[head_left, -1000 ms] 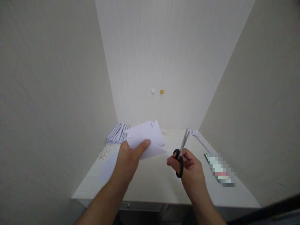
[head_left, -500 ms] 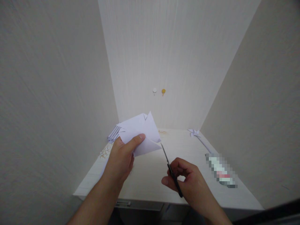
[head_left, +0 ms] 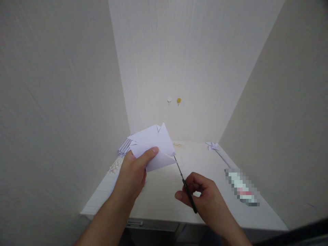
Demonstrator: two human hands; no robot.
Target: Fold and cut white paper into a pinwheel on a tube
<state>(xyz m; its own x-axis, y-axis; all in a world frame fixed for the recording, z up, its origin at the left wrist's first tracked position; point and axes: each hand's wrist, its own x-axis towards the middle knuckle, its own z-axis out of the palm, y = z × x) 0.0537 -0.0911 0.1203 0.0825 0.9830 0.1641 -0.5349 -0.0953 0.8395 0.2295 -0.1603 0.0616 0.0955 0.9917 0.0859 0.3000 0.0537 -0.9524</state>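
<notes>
My left hand [head_left: 133, 174] pinches a folded white sheet of paper [head_left: 153, 147], thumb on top, and holds it up above the white table [head_left: 164, 201]. My right hand [head_left: 202, 198] is closed on the black handles of a pair of scissors [head_left: 185, 187]. The thin blades point up and left, and their tip touches the paper's lower right edge.
A bundle of rolled white paper sticks [head_left: 125, 147] lies at the table's back left, with small pale bits [head_left: 114, 166] beside it. A paper pinwheel on a stick [head_left: 216, 150] and a blurred flat object [head_left: 242, 188] lie at the right. Two pins [head_left: 174, 100] are in the back wall.
My right hand swung the scissors from pointing up and right to pointing up and left, bringing the tip to the paper's edge. My left hand lifted and turned the paper slightly.
</notes>
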